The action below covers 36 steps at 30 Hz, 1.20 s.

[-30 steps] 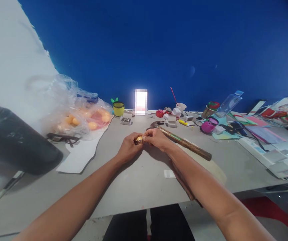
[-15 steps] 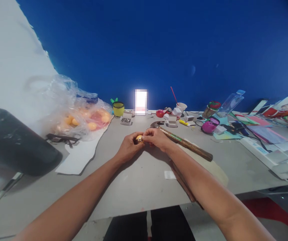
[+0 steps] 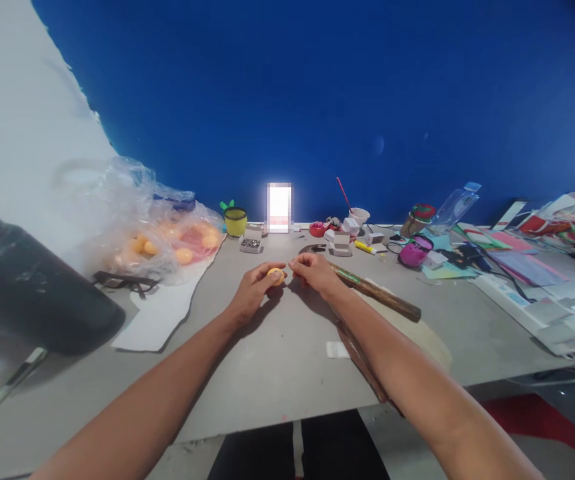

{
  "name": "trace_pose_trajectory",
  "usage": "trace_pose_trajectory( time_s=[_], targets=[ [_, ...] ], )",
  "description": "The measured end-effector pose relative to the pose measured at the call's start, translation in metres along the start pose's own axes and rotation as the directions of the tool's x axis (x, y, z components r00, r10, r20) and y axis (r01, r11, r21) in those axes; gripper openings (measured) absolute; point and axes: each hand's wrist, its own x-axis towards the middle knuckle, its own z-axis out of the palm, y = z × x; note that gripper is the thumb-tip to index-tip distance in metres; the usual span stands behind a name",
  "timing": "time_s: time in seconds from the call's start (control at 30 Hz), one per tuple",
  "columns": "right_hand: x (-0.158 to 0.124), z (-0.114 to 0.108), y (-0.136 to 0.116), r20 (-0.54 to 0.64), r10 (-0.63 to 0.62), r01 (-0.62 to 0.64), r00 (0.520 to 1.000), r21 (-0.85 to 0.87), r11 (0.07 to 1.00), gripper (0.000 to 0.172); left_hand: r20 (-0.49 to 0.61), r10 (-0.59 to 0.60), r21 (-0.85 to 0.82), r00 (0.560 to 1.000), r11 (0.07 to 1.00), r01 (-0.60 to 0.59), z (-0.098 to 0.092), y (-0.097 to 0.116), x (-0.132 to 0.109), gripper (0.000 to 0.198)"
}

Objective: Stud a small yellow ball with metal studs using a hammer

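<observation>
In the middle of the table my left hand (image 3: 256, 285) grips a small orange ball (image 3: 273, 272), with the thumb lying across it. The fingers cover much of the ball. Just to the right, a short gap away, my right hand (image 3: 311, 272) has its thumb and fingertips pinched together; anything between them is too small to make out. A claw hammer (image 3: 380, 295) with a wooden handle lies behind and to the right of that hand, partly covered by it. Beyond the hands stands an open small box (image 3: 251, 245) of shiny metal bits.
A clear plastic bag (image 3: 167, 233) of orange balls sits at left, near glasses (image 3: 125, 281) and a large dark bottle (image 3: 37, 287). Along the blue wall are a yellow cup (image 3: 235, 223), a white cup (image 3: 360, 215) and small boxes (image 3: 340, 243). A power strip (image 3: 522, 313) lies at right.
My hands have moved apart; the right fingertips have left the ball. The ball has turned in my left hand, and the shiny spot seen on it earlier is less visible.
</observation>
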Motion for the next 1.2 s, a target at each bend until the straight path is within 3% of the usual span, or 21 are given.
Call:
trace_pose_trajectory(
  time_s=[0.07, 0.17, 0.23, 0.4, 0.63, 0.8, 0.97, 1.2],
  targets=[
    [0.001, -0.001, 0.003, -0.037, -0.078, 0.067, 0.996, -0.246, 0.967, 0.023, -0.036, -0.033, -0.06, 0.999, 0.998, 0.031, -0.001, 0.001, 0.002, 0.04],
    [-0.001, -0.001, 0.007, -0.009, -0.193, 0.151, 0.981, -0.589, 0.794, 0.018, -0.054, -0.069, -0.17, 0.996, 0.984, 0.059, -0.004, 0.001, 0.006, 0.034],
    [-0.003, 0.0, 0.007, 0.037, -0.194, 0.165, 0.98, -0.701, 0.694, 0.018, -0.034, -0.071, -0.258, 0.997, 0.964, 0.06, -0.006, 0.0, 0.008, 0.031],
    [-0.007, 0.002, 0.002, 0.126, -0.131, 0.18, 0.983, -0.785, 0.592, 0.02, 0.073, -0.092, -0.438, 0.993, 0.891, 0.114, -0.009, -0.002, 0.009, 0.028],
    [-0.007, 0.0, -0.002, 0.181, -0.103, 0.208, 0.978, -0.806, 0.554, 0.021, 0.075, -0.138, -0.495, 0.988, 0.854, 0.157, -0.012, 0.001, 0.012, 0.031],
    [-0.008, -0.001, -0.004, 0.201, -0.104, 0.224, 0.974, -0.804, 0.551, 0.021, 0.044, -0.102, -0.393, 0.994, 0.913, 0.111, -0.015, 0.001, 0.013, 0.032],
    [-0.004, -0.003, -0.001, 0.214, -0.133, 0.252, 0.968, -0.793, 0.555, 0.021, -0.003, -0.001, -0.106, 1.0, 0.994, 0.001, -0.013, -0.005, 0.015, 0.039],
    [0.001, 0.007, 0.01, 0.145, -0.198, 0.223, 0.969, -0.86, 0.46, 0.026, -0.078, 0.132, 0.22, 0.988, 0.969, -0.112, -0.013, -0.008, 0.017, 0.028]
  ],
)
